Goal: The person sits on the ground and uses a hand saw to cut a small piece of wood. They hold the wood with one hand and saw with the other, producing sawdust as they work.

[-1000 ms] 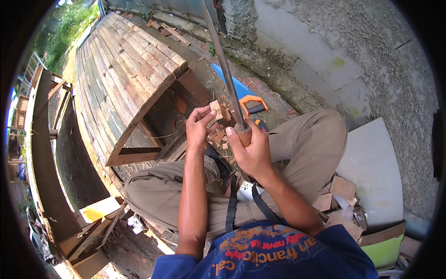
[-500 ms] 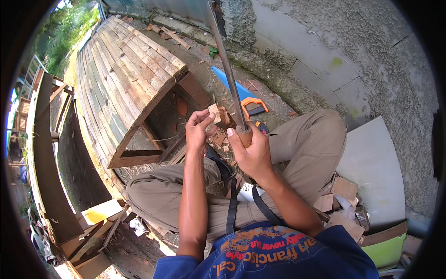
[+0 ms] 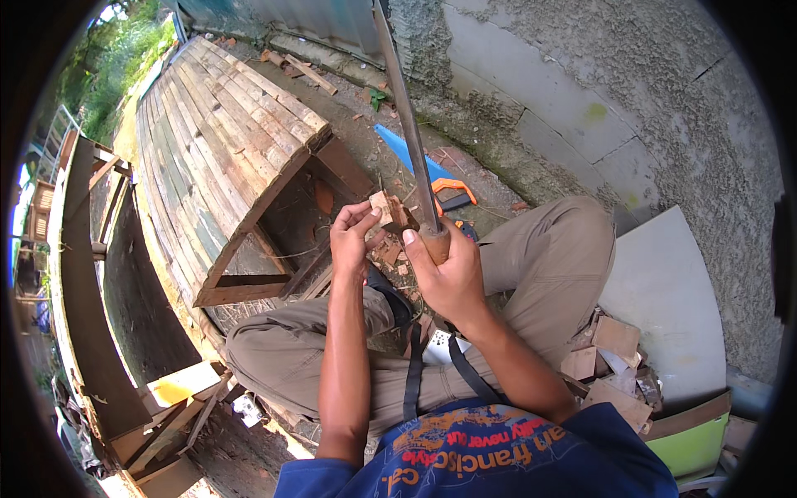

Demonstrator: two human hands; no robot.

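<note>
My right hand (image 3: 455,278) is closed around the wooden handle of a machete (image 3: 405,104), its long blade rising upward and away from me. My left hand (image 3: 350,236) pinches a small wood block (image 3: 383,207) between thumb and fingers, just left of the blade's base. The block has a pale face on the left and a darker, rough side toward the machete. The fingertips behind it are partly hidden. Whether the block touches the blade, I cannot tell.
Beyond my hands a blue handsaw (image 3: 407,151) with an orange handle lies on the ground. A slatted wooden bench (image 3: 224,141) stands ahead on the left, a rough concrete wall (image 3: 581,100) on the right. Wood offcuts (image 3: 616,336) are heaped beside my right knee, near a white panel (image 3: 664,290).
The view has shifted very slightly. Both hands keep their grips, and the block and machete stay in nearly the same place.
</note>
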